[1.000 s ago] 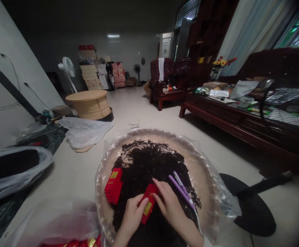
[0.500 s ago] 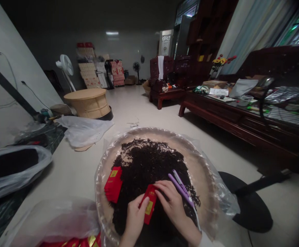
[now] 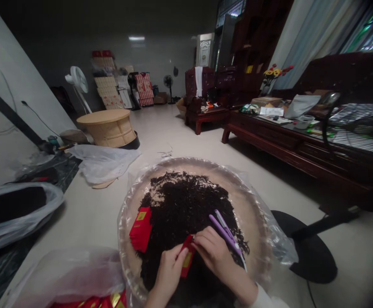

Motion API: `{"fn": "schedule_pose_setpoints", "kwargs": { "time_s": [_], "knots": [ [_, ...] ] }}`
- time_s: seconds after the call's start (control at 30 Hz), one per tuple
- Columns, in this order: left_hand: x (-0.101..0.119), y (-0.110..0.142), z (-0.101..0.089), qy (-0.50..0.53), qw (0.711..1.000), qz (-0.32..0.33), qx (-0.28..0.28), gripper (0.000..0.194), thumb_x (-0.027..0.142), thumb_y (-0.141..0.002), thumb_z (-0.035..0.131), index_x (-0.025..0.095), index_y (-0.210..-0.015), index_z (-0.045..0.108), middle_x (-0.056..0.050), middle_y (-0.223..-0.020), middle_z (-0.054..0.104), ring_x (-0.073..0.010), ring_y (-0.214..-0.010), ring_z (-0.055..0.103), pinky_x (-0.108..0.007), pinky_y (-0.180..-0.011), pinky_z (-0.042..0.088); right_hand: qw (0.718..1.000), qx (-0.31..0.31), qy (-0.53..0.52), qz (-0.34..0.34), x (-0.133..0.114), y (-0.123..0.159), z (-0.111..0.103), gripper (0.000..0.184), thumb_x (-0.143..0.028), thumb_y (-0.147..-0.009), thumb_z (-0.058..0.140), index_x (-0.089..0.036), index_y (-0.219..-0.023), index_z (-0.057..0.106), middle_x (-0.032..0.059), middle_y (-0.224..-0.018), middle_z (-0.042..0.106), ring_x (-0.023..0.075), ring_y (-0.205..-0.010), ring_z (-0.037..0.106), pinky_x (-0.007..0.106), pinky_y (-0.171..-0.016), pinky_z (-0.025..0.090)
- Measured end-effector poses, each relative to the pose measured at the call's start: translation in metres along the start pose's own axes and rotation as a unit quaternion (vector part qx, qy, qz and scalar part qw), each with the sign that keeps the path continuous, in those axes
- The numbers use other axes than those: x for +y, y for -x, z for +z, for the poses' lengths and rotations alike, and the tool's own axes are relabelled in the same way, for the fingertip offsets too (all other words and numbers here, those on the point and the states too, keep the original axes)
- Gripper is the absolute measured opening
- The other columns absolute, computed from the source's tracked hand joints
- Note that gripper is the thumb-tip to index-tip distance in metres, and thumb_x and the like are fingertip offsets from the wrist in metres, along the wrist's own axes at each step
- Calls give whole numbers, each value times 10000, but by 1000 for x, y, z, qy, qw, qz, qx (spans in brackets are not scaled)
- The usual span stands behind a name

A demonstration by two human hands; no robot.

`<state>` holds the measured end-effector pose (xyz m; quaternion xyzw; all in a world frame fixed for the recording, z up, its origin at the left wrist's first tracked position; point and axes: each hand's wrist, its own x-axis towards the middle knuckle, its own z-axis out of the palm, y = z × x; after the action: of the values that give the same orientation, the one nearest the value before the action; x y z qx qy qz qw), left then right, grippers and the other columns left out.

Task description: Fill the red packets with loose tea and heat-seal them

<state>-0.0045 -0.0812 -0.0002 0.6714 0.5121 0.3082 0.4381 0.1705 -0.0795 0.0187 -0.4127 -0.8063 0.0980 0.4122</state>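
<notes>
Over a heap of dark loose tea leaves (image 3: 189, 201), both my hands hold one small red packet (image 3: 187, 264) with a gold label. My left hand (image 3: 170, 267) grips its left side, thumb on top. The fingers of my right hand (image 3: 212, 249) pinch the packet's top end, which they partly cover. To the left lies a stack of red packets (image 3: 140, 229) at the edge of the leaves. Beside my right hand a purple hand sealer (image 3: 225, 233), shaped like a hair straightener, rests with its jaws apart and its white cord running toward me.
The leaves lie in a round, plastic-lined tray (image 3: 259, 214). A clear bag (image 3: 86, 273) with red and gold packets is at lower left, and a bag of dark leaves (image 3: 19, 214) at far left. A black stand base (image 3: 314, 252) and dark wooden table (image 3: 289, 158) are on the right.
My right fingers have closed tighter over the packet's top end. The packet has tilted so less of its front shows. The stack and the purple tool lie as before.
</notes>
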Motion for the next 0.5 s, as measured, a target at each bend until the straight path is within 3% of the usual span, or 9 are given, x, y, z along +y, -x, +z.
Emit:
{"fn": "schedule_pose_setpoints", "kwargs": {
  "time_s": [0.13, 0.33, 0.5],
  "knots": [
    [-3, -1, 0, 30, 999, -7, 10, 398, 392, -890, 448, 160, -1023, 743, -54, -847, 765, -204, -771, 680, -260, -718, 534, 998, -53, -41, 13, -4, 4, -1, 182, -184, -965, 409, -197, -852, 552, 41, -769, 606, 174, -714, 510, 280, -617, 431],
    [1, 5, -1, 9, 999, 10, -49, 403, 393, -912, 425, 183, -1077, 727, -39, -833, 758, -205, -768, 673, -256, -722, 521, 983, -116, -63, 130, -3, 3, -4, 236, -375, -916, 551, -191, -776, 596, 34, -768, 628, 187, -759, 535, 299, -696, 394],
    [2, 7, -2, 103, 990, -3, -98, 481, 475, -925, 383, 171, -1133, 692, -61, -968, 748, -206, -850, 664, -311, -834, 510, 974, -174, -93, 113, -5, 2, -8, 303, -368, -959, 462, -188, -738, 564, 16, -732, 624, 159, -705, 511, 299, -727, 345]
  ]
}}
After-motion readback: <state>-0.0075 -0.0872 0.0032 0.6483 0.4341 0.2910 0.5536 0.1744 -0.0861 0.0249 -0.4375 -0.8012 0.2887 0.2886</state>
